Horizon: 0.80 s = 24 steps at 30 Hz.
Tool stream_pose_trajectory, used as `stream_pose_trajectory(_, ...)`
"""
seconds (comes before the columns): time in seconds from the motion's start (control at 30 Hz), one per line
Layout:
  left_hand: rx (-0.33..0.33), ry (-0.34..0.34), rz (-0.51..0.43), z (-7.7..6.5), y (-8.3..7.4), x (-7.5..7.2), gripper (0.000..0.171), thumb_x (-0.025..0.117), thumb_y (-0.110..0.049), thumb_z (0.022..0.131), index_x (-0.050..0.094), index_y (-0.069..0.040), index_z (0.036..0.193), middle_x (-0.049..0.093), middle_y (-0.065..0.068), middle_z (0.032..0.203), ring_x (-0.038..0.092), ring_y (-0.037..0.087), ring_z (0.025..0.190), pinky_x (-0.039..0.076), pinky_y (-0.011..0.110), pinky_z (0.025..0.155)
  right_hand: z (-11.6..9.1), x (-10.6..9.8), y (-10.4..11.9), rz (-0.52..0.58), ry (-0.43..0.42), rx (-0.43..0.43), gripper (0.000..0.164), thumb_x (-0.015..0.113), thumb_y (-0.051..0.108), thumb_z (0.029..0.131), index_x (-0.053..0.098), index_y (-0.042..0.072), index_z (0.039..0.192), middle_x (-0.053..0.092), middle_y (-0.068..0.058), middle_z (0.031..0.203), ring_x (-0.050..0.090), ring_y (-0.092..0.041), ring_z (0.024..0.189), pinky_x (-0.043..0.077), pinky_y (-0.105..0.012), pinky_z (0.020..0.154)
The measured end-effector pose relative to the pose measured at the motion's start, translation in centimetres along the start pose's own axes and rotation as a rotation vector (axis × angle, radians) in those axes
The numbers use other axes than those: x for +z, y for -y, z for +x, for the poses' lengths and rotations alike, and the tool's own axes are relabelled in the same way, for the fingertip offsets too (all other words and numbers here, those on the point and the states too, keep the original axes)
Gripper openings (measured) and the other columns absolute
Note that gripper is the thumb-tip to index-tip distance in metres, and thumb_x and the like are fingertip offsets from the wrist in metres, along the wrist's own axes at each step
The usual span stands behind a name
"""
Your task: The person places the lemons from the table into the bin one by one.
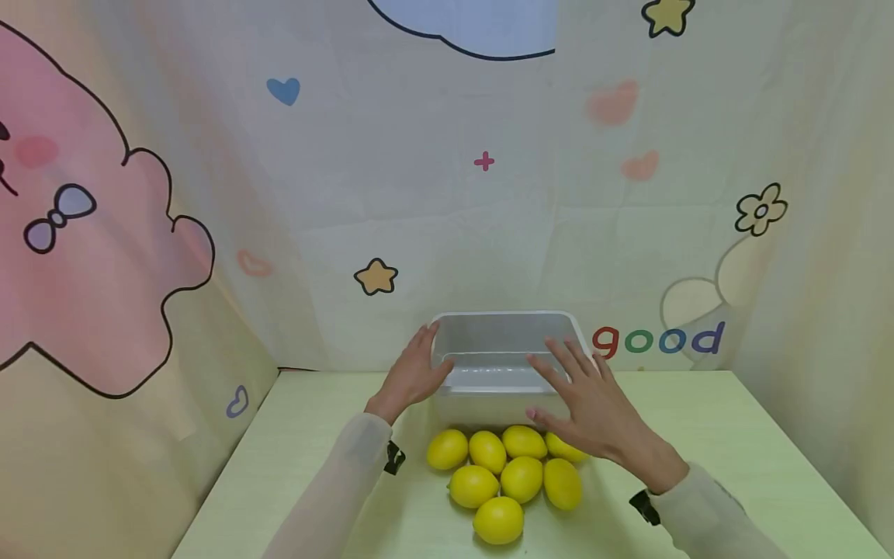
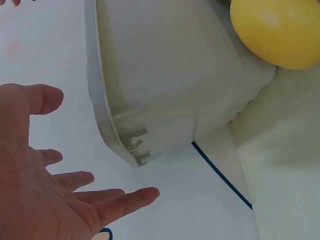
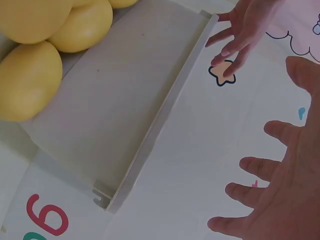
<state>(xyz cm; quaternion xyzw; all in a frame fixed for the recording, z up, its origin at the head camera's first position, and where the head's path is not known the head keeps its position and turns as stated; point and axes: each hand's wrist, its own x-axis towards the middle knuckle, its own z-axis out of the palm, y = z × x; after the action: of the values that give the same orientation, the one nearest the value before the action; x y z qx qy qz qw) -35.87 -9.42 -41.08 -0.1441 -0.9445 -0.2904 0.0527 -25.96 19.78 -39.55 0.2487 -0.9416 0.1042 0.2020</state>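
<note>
A pale plastic bin [image 1: 503, 405] stands at the back of the table, and its inside shows no contents in the head view. My left hand [image 1: 414, 374] is at the bin's left rim, fingers spread and holding nothing. On the other side, my right hand [image 1: 594, 404] hovers over the bin's front right corner with its fingers fanned out. Several yellow lemons [image 1: 521, 479] lie grouped in front of the bin; one at the right is partly hidden by the right hand. In the left wrist view, the fingers [image 2: 125, 202] stand apart from the rim.
The light green table [image 1: 698, 435] runs back to a printed curtain [image 1: 447, 194] close behind the bin. Another curtain side [image 1: 188, 435] borders the table on the left. Coloured letters reading "good" [image 1: 639, 341] are printed behind the right hand.
</note>
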Motion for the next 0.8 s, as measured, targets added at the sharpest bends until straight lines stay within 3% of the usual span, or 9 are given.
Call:
stream_pose_trajectory(0.4,-0.025,0.005,-0.164,0.2,1.1,0.6,0.077,0.055,-0.031,0.095,0.017,-0.012,0.158,0.028,0.014,0.161,0.033,0.034,0.146,0.032,0.051,0.118,-2.5,0.1,1.5,0.019,0.012,-0.036,0.073,0.061,0.059,0.087,0.039,0.029,0.151,0.029,-0.007,0.161,0.023,-0.036,0.148,0.019,-0.069,0.114)
stream_pose_trajectory(0.57,-0.034,0.007,-0.223,0.5,1.7,1.0,0.077,0.055,-0.025,0.093,0.018,-0.009,0.157,0.034,0.017,0.158,0.041,0.035,0.14,0.038,0.052,0.113,-3.7,0.7,1.6,0.018,-0.003,-0.079,0.07,0.064,0.056,0.086,0.046,0.026,0.147,0.039,-0.009,0.156,0.037,-0.037,0.142,0.028,-0.065,0.113)
stream_pose_trajectory(0.67,-0.047,0.023,-0.265,0.6,2.2,1.2,0.076,0.055,-0.024,0.092,0.017,-0.01,0.158,0.036,0.019,0.156,0.048,0.038,0.134,0.048,0.051,0.103,-4.4,1.2,1.6,0.003,-0.004,-0.093,0.068,0.066,0.056,0.086,0.049,0.025,0.144,0.044,-0.009,0.153,0.044,-0.037,0.136,0.036,-0.061,0.109)
stream_pose_trajectory(0.8,-0.102,0.072,-0.364,0.7,2.5,1.4,0.076,0.054,-0.024,0.093,0.015,-0.016,0.158,0.032,0.017,0.159,0.055,0.039,0.126,0.06,0.044,0.076,-5.1,2.0,1.6,0.003,0.022,-0.101,0.067,0.07,0.053,0.084,0.05,0.028,0.142,0.047,-0.008,0.149,0.047,-0.034,0.133,0.045,-0.059,0.102)
